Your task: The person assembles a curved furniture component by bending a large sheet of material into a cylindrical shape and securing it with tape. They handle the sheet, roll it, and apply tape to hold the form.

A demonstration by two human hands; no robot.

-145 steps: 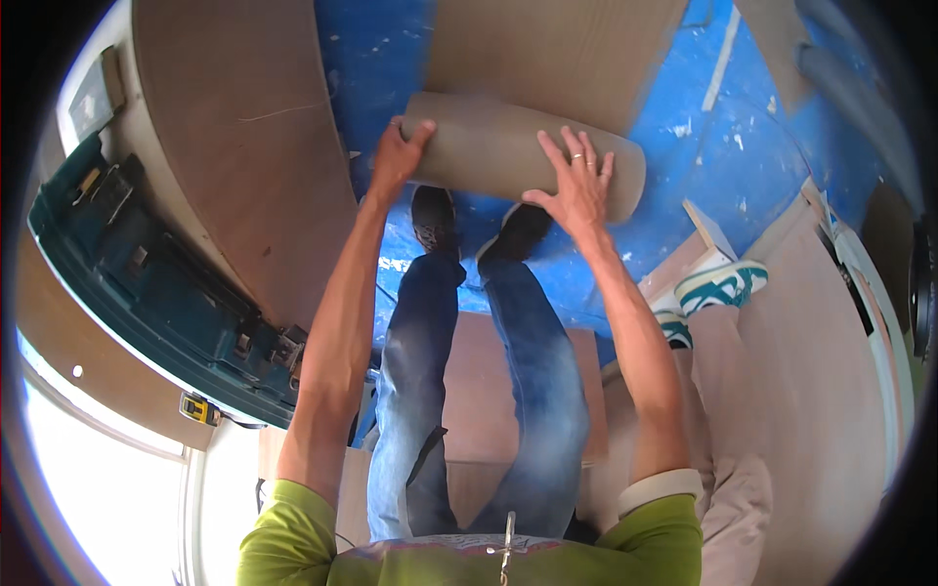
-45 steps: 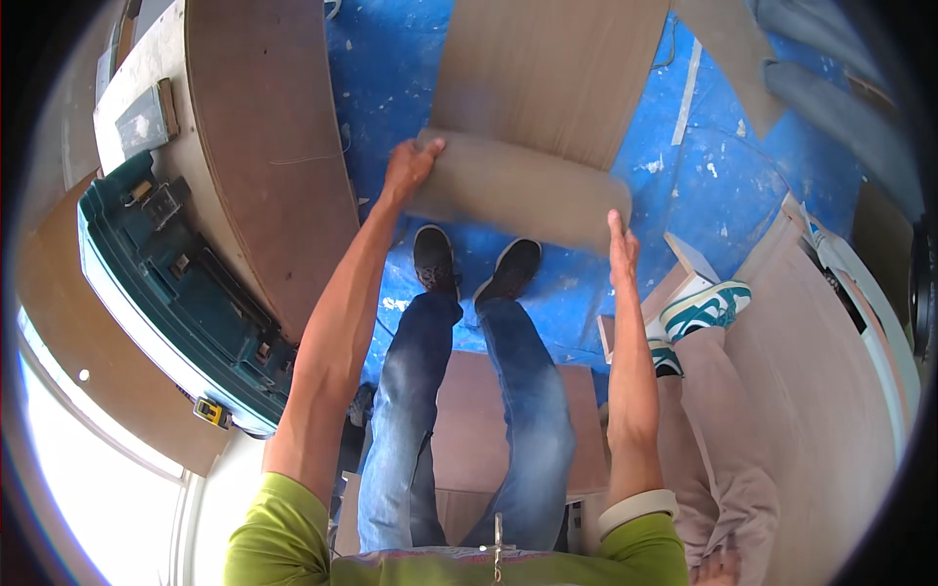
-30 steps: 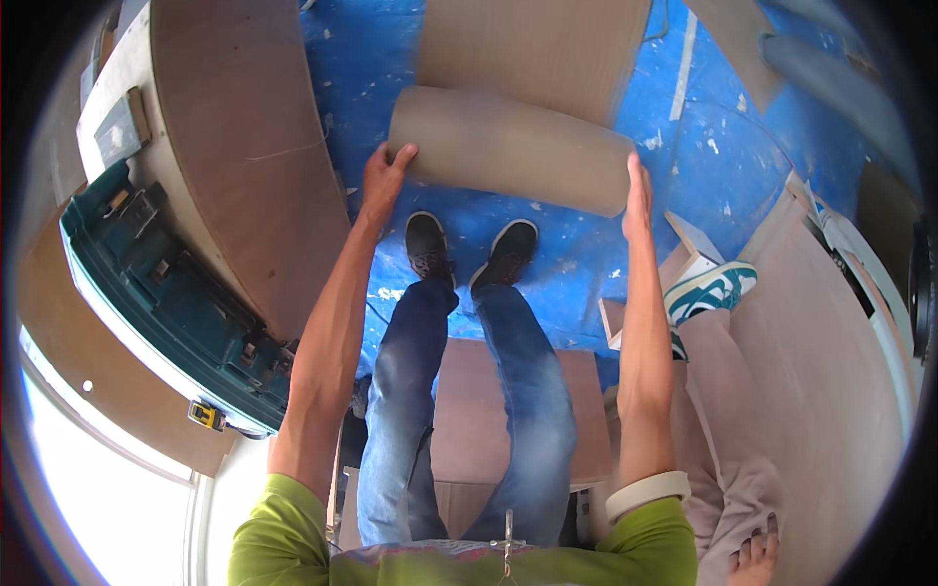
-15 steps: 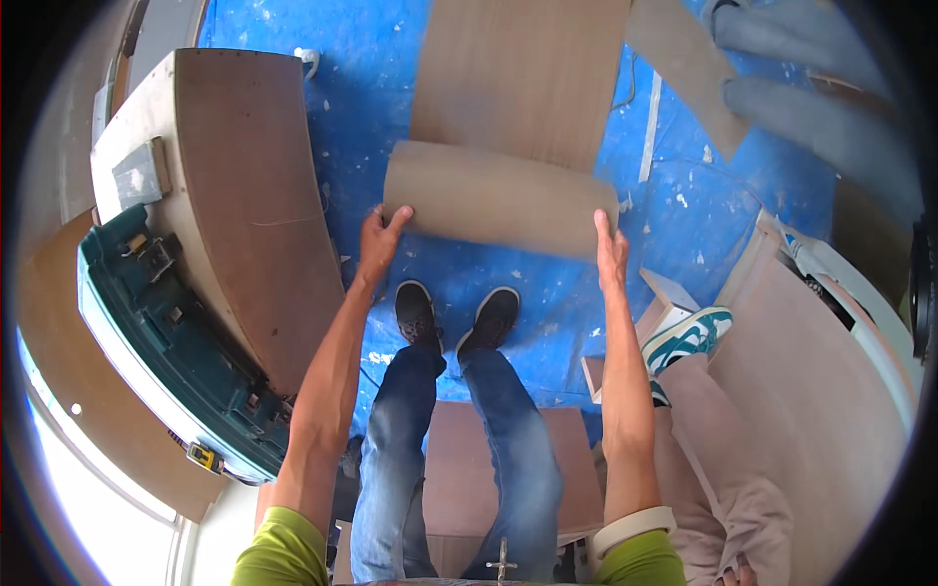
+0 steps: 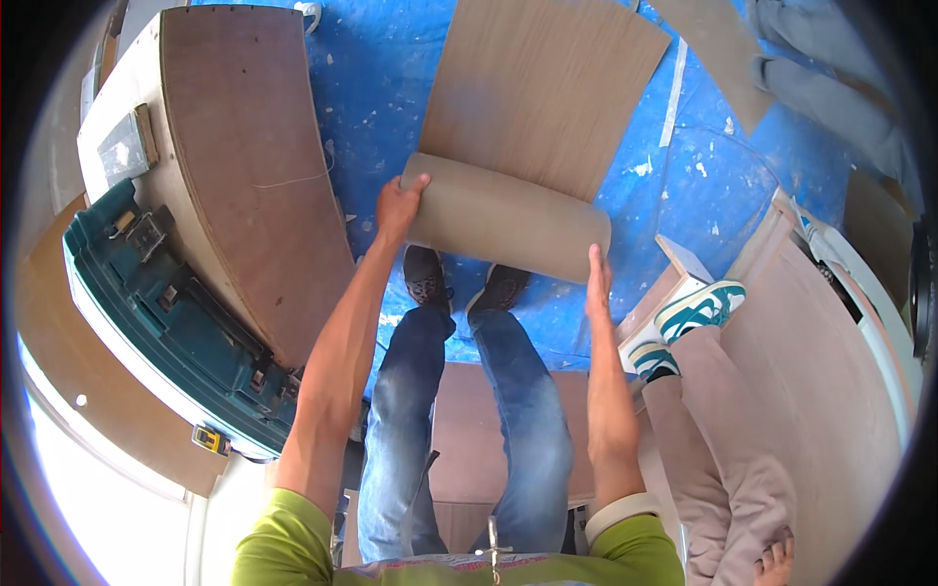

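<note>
As matte brown cylindrical roll [image 5: 508, 220] neared black shoes [image 5: 427, 278], toe clearance shrank; left hand [image 5: 399, 208] clasped end, right hand [image 5: 600, 283] touching opposite, closure unclear.

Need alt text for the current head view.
A person's left hand holds one end of a brown roll and the right hand touches the other, with a wood-grain sheet beyond on blue floor covering. A dark teal case is at left; someone's beige trousers show at right.

Up at head height over there, the wide fisheye view faces steeply down, bare forearms [image 5: 337, 366] near it, white-flecked blue floor sheeting [image 5: 376, 88] farther below.
</note>
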